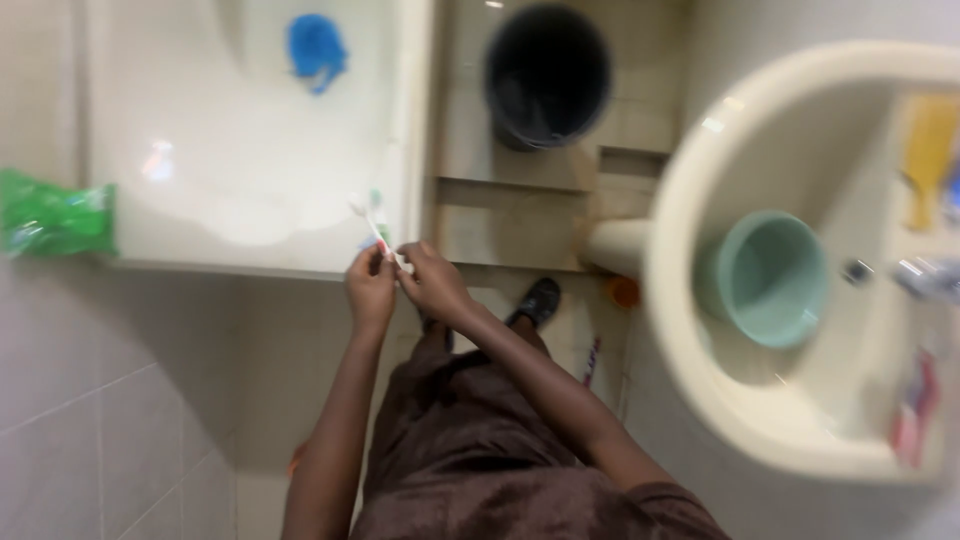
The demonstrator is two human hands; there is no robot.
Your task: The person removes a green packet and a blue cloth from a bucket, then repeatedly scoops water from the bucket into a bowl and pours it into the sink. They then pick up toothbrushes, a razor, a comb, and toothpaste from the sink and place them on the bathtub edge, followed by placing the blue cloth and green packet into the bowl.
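Both hands closed on a toothbrush beside the white tub.

The left hand [371,288] and right hand [432,283] pinch the lower end of the toothbrush [372,225], its head over the tub [250,140] rim; motion blur hides finger detail and the handle's bottom end.

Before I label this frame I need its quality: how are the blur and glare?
Head view: motion blur throughout, worst at the right edge by the sink; the toothbrush in both hands is soft; glare patches on the white tub.
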